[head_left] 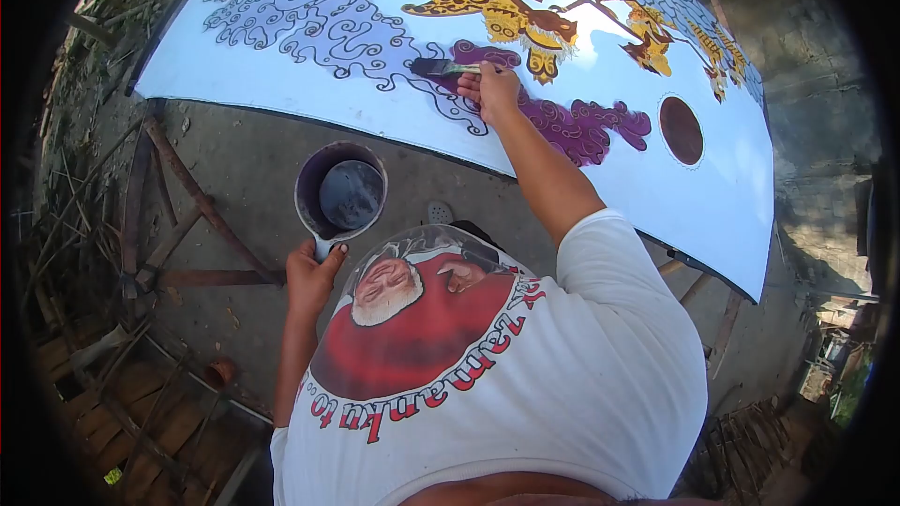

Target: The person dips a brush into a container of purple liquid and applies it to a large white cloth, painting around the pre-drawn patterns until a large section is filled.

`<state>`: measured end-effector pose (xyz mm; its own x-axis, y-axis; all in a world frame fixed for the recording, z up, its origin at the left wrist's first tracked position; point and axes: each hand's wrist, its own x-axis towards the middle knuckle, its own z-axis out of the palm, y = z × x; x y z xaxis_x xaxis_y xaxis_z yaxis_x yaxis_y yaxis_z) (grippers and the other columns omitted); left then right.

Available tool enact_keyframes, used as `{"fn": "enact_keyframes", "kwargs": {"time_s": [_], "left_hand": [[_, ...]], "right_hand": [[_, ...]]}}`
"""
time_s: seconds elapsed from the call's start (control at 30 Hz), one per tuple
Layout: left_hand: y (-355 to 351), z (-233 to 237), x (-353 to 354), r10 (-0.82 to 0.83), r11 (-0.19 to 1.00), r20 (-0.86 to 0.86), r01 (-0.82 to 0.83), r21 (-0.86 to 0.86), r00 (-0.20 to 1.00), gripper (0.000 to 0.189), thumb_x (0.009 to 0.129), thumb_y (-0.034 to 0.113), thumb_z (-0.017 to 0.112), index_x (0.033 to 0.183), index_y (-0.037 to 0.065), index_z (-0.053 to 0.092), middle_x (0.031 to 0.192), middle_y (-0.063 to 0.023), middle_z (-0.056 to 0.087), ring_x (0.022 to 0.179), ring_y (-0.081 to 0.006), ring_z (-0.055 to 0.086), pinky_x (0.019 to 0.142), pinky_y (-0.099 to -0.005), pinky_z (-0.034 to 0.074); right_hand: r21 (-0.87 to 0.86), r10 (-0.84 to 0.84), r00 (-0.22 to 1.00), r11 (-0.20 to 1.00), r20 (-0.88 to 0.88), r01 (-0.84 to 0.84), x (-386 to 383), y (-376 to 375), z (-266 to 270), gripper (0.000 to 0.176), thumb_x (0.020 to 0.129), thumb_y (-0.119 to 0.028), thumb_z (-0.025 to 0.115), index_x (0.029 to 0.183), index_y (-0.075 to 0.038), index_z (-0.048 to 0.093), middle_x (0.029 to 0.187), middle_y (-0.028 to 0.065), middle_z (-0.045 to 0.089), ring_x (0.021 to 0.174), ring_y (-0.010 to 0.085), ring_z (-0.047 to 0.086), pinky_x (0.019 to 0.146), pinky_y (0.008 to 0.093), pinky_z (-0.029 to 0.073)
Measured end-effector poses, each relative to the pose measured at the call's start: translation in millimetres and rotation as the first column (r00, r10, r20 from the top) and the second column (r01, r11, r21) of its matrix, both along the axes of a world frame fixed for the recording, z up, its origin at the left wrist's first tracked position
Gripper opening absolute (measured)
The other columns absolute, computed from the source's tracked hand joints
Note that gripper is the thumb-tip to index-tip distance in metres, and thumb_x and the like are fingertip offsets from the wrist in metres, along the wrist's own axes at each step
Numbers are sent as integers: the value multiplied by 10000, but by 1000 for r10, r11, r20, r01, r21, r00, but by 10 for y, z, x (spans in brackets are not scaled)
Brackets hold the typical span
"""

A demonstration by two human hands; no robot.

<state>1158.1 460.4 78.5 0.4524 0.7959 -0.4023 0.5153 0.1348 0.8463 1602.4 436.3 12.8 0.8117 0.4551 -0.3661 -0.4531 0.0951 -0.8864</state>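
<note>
My right hand point(492, 94) is closed around the handle of a flat paintbrush point(433, 66). Its dark, wet-looking bristles rest at a purple swirl pattern on a stretched white cloth point(703, 215). Purple and violet swirls with dark outlines run across the cloth, and yellow-brown puppet-like figures point(487, 0) lie beyond the brush. Below the cloth's near edge, my left hand point(314, 272) grips the short handle of a plastic dipper point(302, 189). Dark liquid point(352, 195) sits inside the dipper.
Wooden poles point(202, 192) form a frame under the cloth at the left. A dark red-brown disc point(682, 130) is painted on the cloth's right part. Sticks and a brown pot point(219, 373) lie at lower left. A grey shoe point(440, 213) shows on the concrete floor.
</note>
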Motion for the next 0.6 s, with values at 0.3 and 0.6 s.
{"fn": "enact_keyframes", "kwargs": {"time_s": [0.3,0.6], "left_hand": [[-117,-167,-102,175,984,40,-176,30,984,222,892,174,790,832,9,654,627,48,557,503,-32,438,437,-261,319],[-158,-312,-92,277,961,63,-275,-32,959,202,895,173,786,860,14,665,637,50,559,492,-30,424,432,-255,307]], "right_hand": [[-103,52,983,994,179,-34,607,77,-52,248,1029,-159,519,1080,71,597,863,176,685,673,233,708,572,329,630],[-206,275,940,950,202,-234,1168,-289,34,266,1001,-183,560,1014,72,635,816,166,692,618,219,688,546,328,618]]}}
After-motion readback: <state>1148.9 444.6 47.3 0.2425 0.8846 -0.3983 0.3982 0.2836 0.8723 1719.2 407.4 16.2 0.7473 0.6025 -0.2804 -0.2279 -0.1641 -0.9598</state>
